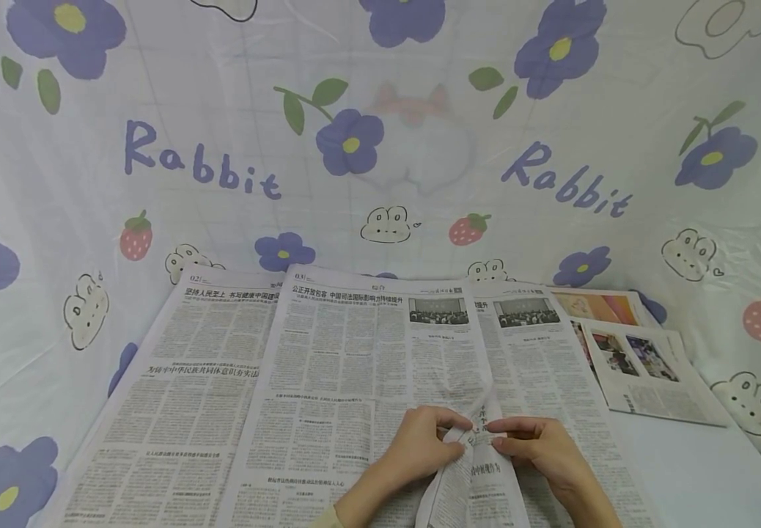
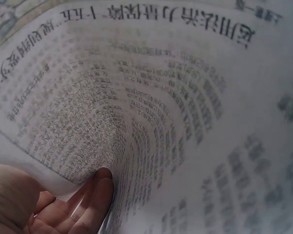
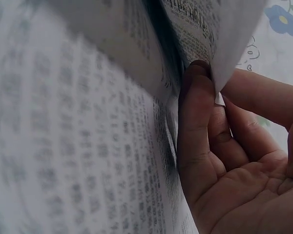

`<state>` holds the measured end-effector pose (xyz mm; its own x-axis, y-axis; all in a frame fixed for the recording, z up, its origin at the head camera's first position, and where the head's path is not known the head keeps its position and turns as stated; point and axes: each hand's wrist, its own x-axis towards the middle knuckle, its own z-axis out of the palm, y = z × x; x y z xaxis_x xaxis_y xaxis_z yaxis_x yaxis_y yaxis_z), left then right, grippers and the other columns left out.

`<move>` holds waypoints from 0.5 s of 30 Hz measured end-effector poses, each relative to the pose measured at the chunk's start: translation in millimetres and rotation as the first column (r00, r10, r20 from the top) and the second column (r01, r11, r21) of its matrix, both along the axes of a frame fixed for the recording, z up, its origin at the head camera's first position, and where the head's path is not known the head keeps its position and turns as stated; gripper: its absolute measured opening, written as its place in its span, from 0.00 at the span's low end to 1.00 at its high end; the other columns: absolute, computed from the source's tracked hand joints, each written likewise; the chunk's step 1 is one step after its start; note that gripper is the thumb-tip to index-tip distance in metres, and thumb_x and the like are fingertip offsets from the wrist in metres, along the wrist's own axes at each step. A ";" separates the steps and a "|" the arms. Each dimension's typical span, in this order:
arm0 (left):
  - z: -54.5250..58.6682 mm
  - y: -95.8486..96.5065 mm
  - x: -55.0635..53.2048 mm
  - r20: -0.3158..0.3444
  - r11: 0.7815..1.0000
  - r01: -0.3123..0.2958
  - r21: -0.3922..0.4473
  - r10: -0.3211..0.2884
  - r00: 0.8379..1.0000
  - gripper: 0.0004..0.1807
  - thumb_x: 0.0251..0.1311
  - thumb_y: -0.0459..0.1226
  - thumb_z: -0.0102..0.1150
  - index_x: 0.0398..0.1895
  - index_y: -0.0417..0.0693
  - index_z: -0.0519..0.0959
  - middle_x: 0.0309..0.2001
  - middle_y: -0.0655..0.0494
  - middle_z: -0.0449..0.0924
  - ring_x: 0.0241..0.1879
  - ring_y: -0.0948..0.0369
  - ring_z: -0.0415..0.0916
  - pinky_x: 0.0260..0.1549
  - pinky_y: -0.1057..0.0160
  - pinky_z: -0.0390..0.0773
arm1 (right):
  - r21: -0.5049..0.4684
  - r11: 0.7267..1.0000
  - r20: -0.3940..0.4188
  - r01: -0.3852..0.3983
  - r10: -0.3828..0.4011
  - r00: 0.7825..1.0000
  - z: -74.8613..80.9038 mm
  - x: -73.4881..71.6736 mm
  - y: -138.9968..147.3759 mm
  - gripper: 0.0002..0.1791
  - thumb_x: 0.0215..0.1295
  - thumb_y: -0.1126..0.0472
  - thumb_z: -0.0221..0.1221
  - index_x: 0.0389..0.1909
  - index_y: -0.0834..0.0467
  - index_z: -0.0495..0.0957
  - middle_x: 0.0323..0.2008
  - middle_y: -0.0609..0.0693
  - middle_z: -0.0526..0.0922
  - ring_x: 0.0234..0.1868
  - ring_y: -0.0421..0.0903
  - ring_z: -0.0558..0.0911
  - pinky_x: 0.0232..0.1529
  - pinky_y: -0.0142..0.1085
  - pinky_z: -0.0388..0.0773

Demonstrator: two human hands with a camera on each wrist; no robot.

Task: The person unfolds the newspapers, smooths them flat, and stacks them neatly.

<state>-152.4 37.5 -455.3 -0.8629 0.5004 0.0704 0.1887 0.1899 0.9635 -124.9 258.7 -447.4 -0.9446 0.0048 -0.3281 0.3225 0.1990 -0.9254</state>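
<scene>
A newspaper sheet (image 1: pixel 328 367), its page marked 03, lies on top of other newspaper sheets. My left hand (image 1: pixel 423 444) pinches this sheet near its right edge, where the paper is lifted and folded over. Just across from it, my right hand (image 1: pixel 548 451) pinches the edge between thumb and fingers. In the left wrist view the printed paper (image 2: pixel 151 112) curves up around the left fingertips (image 2: pixel 103 173), with creases fanning out from them. Seen from the right wrist, a paper corner (image 3: pixel 229 53) stands between the right thumb and fingers.
Another newspaper page (image 1: pixel 176 396), marked 02, spreads out at the left. Under the right hand lies a further page (image 1: pixel 539 367). A folded newspaper with colour photos (image 1: pixel 651 367) sits at the back right. Behind hangs a white rabbit-and-flower sheet (image 1: pixel 222 220).
</scene>
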 end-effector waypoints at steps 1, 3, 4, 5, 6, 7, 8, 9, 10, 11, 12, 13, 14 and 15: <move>-0.1 -0.1 -0.3 0.000 1.000 -0.002 -0.001 0.002 1.000 0.17 0.46 0.24 0.65 0.42 0.41 0.87 0.35 0.56 0.85 0.25 0.71 0.78 0.24 0.71 0.78 | 0.002 1.000 0.001 0.001 -0.001 1.000 0.1 0.1 0.3 0.16 0.59 0.67 0.68 0.47 0.70 0.83 0.39 0.55 0.86 0.35 0.47 0.84 0.36 0.38 0.81; 0.0 -0.3 -0.8 0.003 1.000 -0.004 -0.002 0.004 1.000 0.17 0.46 0.24 0.65 0.42 0.41 0.87 0.34 0.57 0.85 0.24 0.71 0.78 0.23 0.70 0.78 | 0.000 1.000 0.005 0.001 -0.001 1.000 0.0 0.1 1.1 0.16 0.59 0.67 0.68 0.48 0.70 0.83 0.39 0.55 0.86 0.35 0.48 0.84 0.36 0.38 0.82; 0.0 -0.3 -1.2 -0.001 1.000 -0.006 -0.003 0.006 1.000 0.17 0.46 0.24 0.66 0.42 0.41 0.87 0.34 0.58 0.85 0.23 0.71 0.77 0.23 0.70 0.78 | 0.000 1.000 0.005 0.004 -0.004 1.000 0.2 0.2 1.3 0.16 0.59 0.67 0.68 0.48 0.70 0.83 0.39 0.56 0.86 0.35 0.48 0.84 0.36 0.38 0.82; 0.3 -0.4 -1.5 0.001 1.000 -0.008 -0.004 0.008 1.000 0.17 0.46 0.24 0.66 0.42 0.41 0.87 0.33 0.58 0.85 0.23 0.71 0.77 0.22 0.70 0.77 | 0.000 1.000 0.005 0.006 -0.006 1.000 0.3 0.4 1.5 0.16 0.59 0.67 0.68 0.47 0.70 0.83 0.39 0.56 0.86 0.35 0.48 0.84 0.36 0.38 0.82; 0.6 -0.6 -1.8 0.000 1.000 -0.009 -0.007 0.009 1.000 0.17 0.46 0.24 0.66 0.42 0.41 0.87 0.33 0.58 0.85 0.23 0.71 0.77 0.22 0.70 0.77 | 0.002 1.000 0.002 0.008 -0.008 1.000 0.7 0.6 1.5 0.16 0.59 0.68 0.68 0.47 0.70 0.83 0.39 0.56 0.86 0.35 0.48 0.84 0.36 0.38 0.82; 0.9 -1.0 -2.1 -0.002 1.000 -0.007 -0.008 0.007 1.000 0.17 0.46 0.24 0.66 0.42 0.41 0.87 0.33 0.58 0.85 0.22 0.71 0.76 0.21 0.70 0.77 | 0.003 1.000 0.003 0.016 -0.016 1.000 1.0 0.7 1.5 0.16 0.58 0.68 0.68 0.47 0.70 0.83 0.39 0.56 0.86 0.35 0.48 0.84 0.36 0.38 0.82; 1.3 -1.4 -2.5 -0.009 1.000 -0.007 -0.010 0.007 1.000 0.17 0.46 0.24 0.66 0.43 0.41 0.87 0.33 0.59 0.85 0.22 0.71 0.76 0.21 0.70 0.77 | 0.006 1.000 0.003 0.022 -0.022 1.000 1.2 0.7 1.7 0.16 0.58 0.68 0.69 0.46 0.69 0.84 0.39 0.56 0.86 0.35 0.48 0.84 0.36 0.38 0.82; 1.6 -1.9 -2.8 -0.015 1.000 -0.008 -0.013 0.008 1.000 0.17 0.46 0.24 0.66 0.42 0.41 0.87 0.32 0.59 0.84 0.21 0.71 0.76 0.21 0.71 0.76 | 0.008 1.000 0.002 0.028 -0.028 1.000 1.6 0.7 1.9 0.16 0.57 0.68 0.69 0.46 0.69 0.84 0.39 0.55 0.86 0.35 0.48 0.84 0.36 0.38 0.82; 2.2 -2.4 -3.0 -0.019 1.000 -0.010 -0.014 0.009 1.000 0.17 0.46 0.24 0.66 0.42 0.41 0.87 0.31 0.60 0.84 0.21 0.71 0.75 0.20 0.71 0.76 | 0.011 0.999 -0.002 0.030 -0.030 1.000 2.3 1.1 2.1 0.15 0.57 0.67 0.69 0.46 0.69 0.84 0.40 0.55 0.86 0.36 0.48 0.84 0.36 0.38 0.82; 2.9 -3.0 -3.1 -0.021 1.000 -0.009 -0.015 0.009 1.000 0.17 0.46 0.24 0.66 0.43 0.41 0.87 0.31 0.60 0.84 0.20 0.71 0.74 0.19 0.71 0.75 | 0.012 0.999 -0.004 0.032 -0.032 0.999 2.6 1.2 2.5 0.15 0.57 0.67 0.69 0.46 0.69 0.84 0.40 0.55 0.86 0.36 0.49 0.84 0.36 0.38 0.82; 3.4 -3.5 -3.4 -0.028 1.000 -0.010 -0.016 0.010 1.000 0.17 0.46 0.24 0.66 0.43 0.42 0.87 0.31 0.61 0.84 0.19 0.72 0.73 0.19 0.71 0.74 | 0.011 0.999 -0.003 0.037 -0.037 0.999 3.1 1.2 2.8 0.15 0.57 0.67 0.69 0.45 0.69 0.84 0.39 0.55 0.86 0.36 0.49 0.84 0.36 0.38 0.82; 4.1 -4.2 -3.4 -0.036 1.000 -0.011 -0.011 0.011 0.999 0.17 0.46 0.24 0.66 0.42 0.41 0.87 0.30 0.61 0.83 0.19 0.72 0.73 0.18 0.71 0.74 | 0.010 0.999 -0.001 0.042 -0.042 0.999 3.5 1.3 3.3 0.15 0.57 0.67 0.69 0.45 0.68 0.84 0.38 0.55 0.86 0.36 0.49 0.85 0.36 0.38 0.82; 4.6 -4.6 -3.8 -0.041 1.000 -0.015 -0.011 0.015 0.999 0.17 0.46 0.24 0.65 0.42 0.41 0.87 0.29 0.61 0.83 0.18 0.72 0.72 0.17 0.72 0.73 | 0.008 0.999 -0.002 0.043 -0.043 0.999 3.9 1.4 3.7 0.15 0.57 0.67 0.69 0.45 0.69 0.84 0.38 0.55 0.86 0.36 0.49 0.85 0.36 0.38 0.82; 4.8 -4.9 -4.0 -0.041 1.000 -0.018 -0.007 0.017 0.999 0.17 0.45 0.24 0.65 0.42 0.41 0.87 0.29 0.61 0.83 0.18 0.72 0.72 0.17 0.72 0.73 | 0.006 0.999 -0.001 0.046 -0.046 0.999 4.2 1.6 4.1 0.15 0.57 0.67 0.69 0.46 0.69 0.84 0.37 0.55 0.86 0.36 0.49 0.85 0.36 0.38 0.82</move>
